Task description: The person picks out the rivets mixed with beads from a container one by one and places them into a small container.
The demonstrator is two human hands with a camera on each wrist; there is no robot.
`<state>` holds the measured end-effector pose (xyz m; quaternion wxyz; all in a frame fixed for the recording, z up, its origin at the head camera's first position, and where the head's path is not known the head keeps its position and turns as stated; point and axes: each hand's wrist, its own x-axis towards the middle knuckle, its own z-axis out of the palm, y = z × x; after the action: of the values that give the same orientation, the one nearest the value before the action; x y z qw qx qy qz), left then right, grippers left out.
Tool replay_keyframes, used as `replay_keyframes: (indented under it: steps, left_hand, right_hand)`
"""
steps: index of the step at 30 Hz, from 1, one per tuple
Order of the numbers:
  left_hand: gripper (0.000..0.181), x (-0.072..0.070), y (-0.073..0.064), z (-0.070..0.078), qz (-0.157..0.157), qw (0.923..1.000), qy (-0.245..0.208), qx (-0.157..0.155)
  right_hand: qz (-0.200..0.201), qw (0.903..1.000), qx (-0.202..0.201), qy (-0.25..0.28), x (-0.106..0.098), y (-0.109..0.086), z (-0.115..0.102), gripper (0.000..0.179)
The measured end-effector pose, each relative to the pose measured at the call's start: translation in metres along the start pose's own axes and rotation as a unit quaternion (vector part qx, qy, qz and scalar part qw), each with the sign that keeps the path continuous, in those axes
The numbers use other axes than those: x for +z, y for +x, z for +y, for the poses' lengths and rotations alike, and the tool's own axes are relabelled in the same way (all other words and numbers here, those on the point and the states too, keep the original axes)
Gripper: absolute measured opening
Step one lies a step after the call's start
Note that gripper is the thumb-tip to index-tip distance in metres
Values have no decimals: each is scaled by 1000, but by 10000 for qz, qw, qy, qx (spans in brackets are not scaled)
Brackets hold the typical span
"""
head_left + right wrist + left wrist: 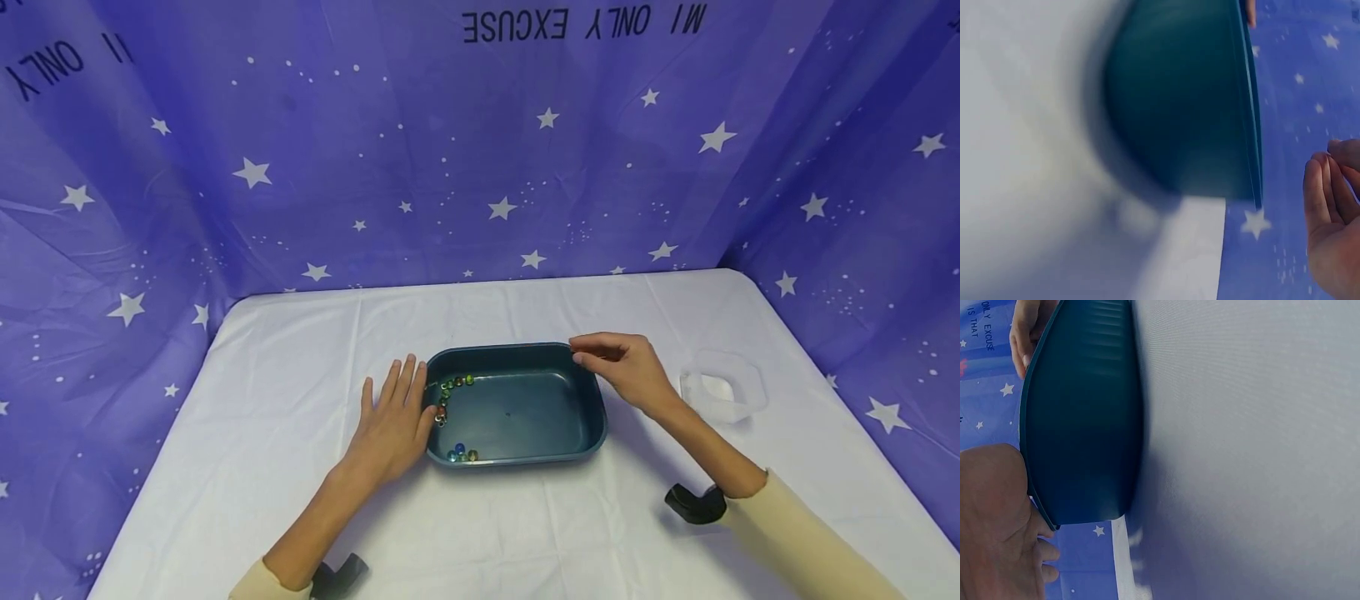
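A dark teal plastic basin [517,417] sits on the table. Glass marbles [458,382] lie along its left inner wall, with a few more marbles [461,454] in the near left corner. My left hand [390,425] rests against the left rim, fingers straight and spread, the thumb over the edge. At the far right corner of the basin is my right hand [626,367], fingers bent toward the thumb. In the right wrist view that hand [1335,219] appears apart from the rim; I cannot tell whether its fingertips hold anything.
To the right of the basin stands a clear plastic container [723,387] with an angular rim. A white cloth [300,350] covers the table. Behind and at both sides hangs a purple curtain [450,167] with white stars. Dark camera mounts [696,504] stick out below the wrists.
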<state>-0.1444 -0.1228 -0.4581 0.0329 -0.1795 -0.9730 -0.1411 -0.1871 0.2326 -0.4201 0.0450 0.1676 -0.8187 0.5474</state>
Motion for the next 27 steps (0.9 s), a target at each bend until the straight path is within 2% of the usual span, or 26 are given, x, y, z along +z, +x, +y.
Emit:
replay_keyframes:
  steps: [6,13,18,24,27]
  left_hand:
    - [64,0,1,0,26,10000,-1,12]
    - [64,1,0,1,26,10000,10,14]
    - [65,0,0,1,-14,10000,-9,-13]
    - [65,0,1,0,-38,10000,10,-28]
    - [65,1,1,0,-48,10000,14,-38]
  right_hand:
    - [573,9982,147,-124,-39,-17,7,27]
    - [988,9931,495,-405,-79,-41,14,29]
    - [1239,9884,676,-555,-105,-55,29,30]
    - [1628,9802,927,-646,-128,-67,53,31]
    - [1701,9765,1067,-779,-135,-70,60,31]
